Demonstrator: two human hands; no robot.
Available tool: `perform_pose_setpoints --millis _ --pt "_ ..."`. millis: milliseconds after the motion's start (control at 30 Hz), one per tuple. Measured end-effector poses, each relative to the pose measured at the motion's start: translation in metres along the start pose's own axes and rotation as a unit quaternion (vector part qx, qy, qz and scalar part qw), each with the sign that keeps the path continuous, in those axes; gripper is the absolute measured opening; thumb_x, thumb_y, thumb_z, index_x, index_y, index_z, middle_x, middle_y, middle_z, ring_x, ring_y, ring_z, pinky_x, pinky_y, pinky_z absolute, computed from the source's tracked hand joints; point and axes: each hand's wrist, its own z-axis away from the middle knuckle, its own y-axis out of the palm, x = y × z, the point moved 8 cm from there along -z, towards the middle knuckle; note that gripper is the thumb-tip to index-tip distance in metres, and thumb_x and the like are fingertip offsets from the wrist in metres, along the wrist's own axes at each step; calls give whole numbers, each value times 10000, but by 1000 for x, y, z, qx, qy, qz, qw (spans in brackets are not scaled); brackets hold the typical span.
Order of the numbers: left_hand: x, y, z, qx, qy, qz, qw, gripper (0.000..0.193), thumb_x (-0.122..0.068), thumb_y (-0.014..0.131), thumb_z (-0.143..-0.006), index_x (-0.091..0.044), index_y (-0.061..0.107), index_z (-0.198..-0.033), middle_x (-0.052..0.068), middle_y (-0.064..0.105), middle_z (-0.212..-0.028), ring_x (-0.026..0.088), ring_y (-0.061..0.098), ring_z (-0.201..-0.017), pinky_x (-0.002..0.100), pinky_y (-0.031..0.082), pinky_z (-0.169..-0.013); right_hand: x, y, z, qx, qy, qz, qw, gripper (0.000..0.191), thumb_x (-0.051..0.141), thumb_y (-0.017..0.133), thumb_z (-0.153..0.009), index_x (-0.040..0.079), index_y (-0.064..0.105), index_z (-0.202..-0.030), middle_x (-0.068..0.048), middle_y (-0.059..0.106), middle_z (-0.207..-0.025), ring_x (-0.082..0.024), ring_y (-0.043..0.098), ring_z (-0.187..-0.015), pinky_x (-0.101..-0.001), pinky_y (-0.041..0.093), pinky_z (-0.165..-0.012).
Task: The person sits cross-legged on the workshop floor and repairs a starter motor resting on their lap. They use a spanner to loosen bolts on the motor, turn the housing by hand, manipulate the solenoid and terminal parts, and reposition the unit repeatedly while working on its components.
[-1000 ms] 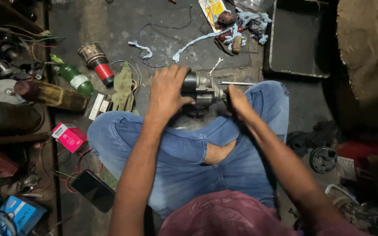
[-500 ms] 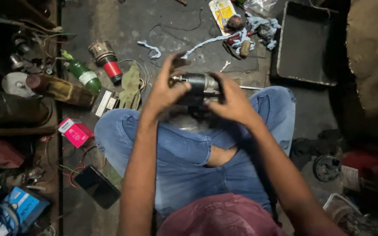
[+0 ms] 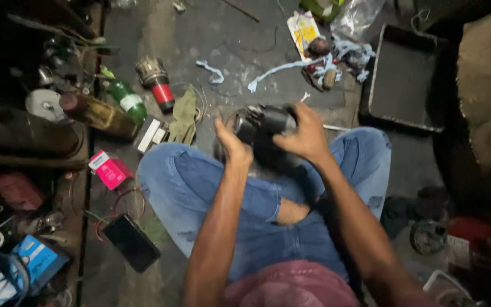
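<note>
- The person sits cross-legged on a grey concrete floor (image 3: 228, 45), in blue jeans, seen from above at the centre of the frame.
- Both hands hold a dark metal motor housing (image 3: 263, 124) just above the knees, slightly above the middle of the frame.
- The left hand (image 3: 233, 145) is pressed against the housing's left end, thumb up and fingers curled round its side.
- The right hand (image 3: 305, 135) lies over the housing's right end from above, fingers wrapped over the top, grasping it.
- Left of the knees lie a folded olive-green glove (image 3: 184, 116) and a small white box (image 3: 148, 135), close together.
- Further up on the left are a green bottle (image 3: 126, 98), a brown bottle (image 3: 95, 113) and a red-and-silver cylinder part (image 3: 157, 82).
- A pink box (image 3: 109, 169) sits at the left, near the left thigh; a black phone (image 3: 132, 243) lies lower left, with thin red wire beside it.
- At the upper right, a dark rectangular tray (image 3: 403, 79) rests on the floor; pale blue rag strips (image 3: 282, 69) and small parts lie to its left.
- A blue box (image 3: 40, 258) sits at the bottom left corner.
</note>
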Motion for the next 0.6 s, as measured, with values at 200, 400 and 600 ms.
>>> perform_pose_setpoints --millis 200,400,600 --pt "-40 66 71 158 329 -276 889 594 -471 312 -1128 -17 694 -1099 118 713 -1045 247 675 -976 401 542 -921 4 -34 38 -16 64 -154 986 656 159 863 -546 15 620 -1139 -103 684 -1007 -223 677 -927 -347 553 -864" --pt "-20 119 105 173 393 -438 790 444 -331 380 -1094 -18 683 -1007 140 723 -912 263 717 -853 385 564 -803 -23 -11 65 -86 158 -264 947 621 71 849 -648 45 587 -1210 -52 688 -1078 -136 662 -997 -298 559 -890" --pt "9 130 101 285 425 -466 722 434 -319 389 -1106 -12 685 -1028 145 725 -956 259 712 -942 371 536 -857 -56 -9 90 -105 196 -337 915 653 61 835 -646 48 555 -1236 -53 691 -1107 -137 666 -1006 -315 563 -904"
